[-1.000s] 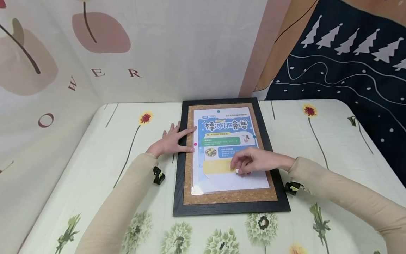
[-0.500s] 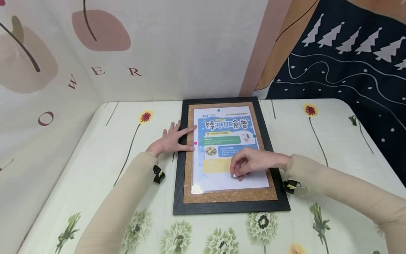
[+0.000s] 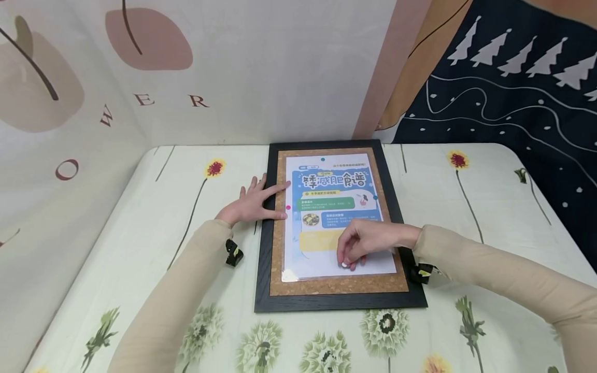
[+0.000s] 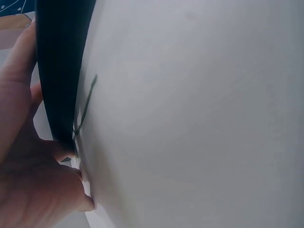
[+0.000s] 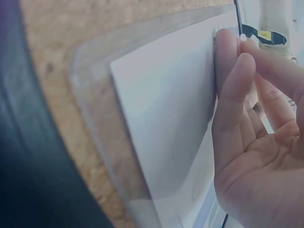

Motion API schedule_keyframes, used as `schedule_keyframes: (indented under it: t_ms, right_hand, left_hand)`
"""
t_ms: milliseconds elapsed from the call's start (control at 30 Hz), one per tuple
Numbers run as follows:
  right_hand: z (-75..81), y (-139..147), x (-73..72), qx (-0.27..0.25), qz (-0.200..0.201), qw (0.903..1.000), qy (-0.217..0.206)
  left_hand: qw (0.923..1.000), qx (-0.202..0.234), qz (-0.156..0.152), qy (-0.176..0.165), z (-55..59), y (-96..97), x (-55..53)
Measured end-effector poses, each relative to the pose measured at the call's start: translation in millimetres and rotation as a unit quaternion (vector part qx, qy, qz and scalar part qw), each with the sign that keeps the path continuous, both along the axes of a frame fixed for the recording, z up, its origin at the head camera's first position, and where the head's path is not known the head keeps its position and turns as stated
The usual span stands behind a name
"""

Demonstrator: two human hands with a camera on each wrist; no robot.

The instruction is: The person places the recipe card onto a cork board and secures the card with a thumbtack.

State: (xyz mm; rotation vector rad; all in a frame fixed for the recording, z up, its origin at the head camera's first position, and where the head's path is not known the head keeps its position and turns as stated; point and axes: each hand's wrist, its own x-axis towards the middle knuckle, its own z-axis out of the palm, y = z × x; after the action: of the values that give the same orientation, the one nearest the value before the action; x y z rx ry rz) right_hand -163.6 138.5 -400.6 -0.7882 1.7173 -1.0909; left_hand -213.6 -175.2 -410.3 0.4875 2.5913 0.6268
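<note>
A printed sheet in a clear sleeve (image 3: pixel 317 264) lies on a cork board (image 3: pixel 345 286) with a black frame (image 3: pixel 326 303). Teal pins show at the sheet's top edge (image 3: pixel 323 159) and right edge, and a pink pin (image 3: pixel 288 207) at its left edge. My right hand (image 3: pixel 366 239) pinches a small white push pin (image 3: pixel 344 265) between thumb and fingertips, close over the sheet's lower part. In the right wrist view the pin's white end (image 5: pixel 243 37) peeks out between the fingers. My left hand (image 3: pixel 249 203) rests with spread fingers across the frame's left side.
The board lies on a table covered with a flower-print cloth (image 3: pixel 186 290). Behind it a pale printed curtain (image 3: pixel 261 77) rises at the table's back edge, with a dark tree-pattern cloth (image 3: pixel 503 98) at the right.
My right hand has moved down and slightly left over the sheet, toward its bottom edge, still pinching the white push pin. The left hand has stayed on the frame.
</note>
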Motion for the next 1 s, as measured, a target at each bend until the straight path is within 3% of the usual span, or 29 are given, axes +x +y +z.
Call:
schedule_keyframes:
  t_ms: [200,433,833,1000]
  right_hand:
    - [1.3,-3,3.3,0.023,-0.004,0.9997,0.007]
    - [5.5,-9,7.1,0.029,0.009,0.9984,0.047]
    - [7.5,-13,7.2,0.054,0.002,0.998,0.031]
    - [6.1,-11,8.4,0.057,0.006,0.9967,0.057]
  left_hand:
    - [1.0,-0.001,-0.001,0.001,0.2,0.5,-0.2]
    - [1.0,0.0,-0.001,0.0,0.8,0.7,0.1]
    - [1.0,-0.002,0.002,-0.003,1.6,0.3,-0.6]
    - [1.0,-0.001,0.0,-0.003,1.4,-0.1,0.0]
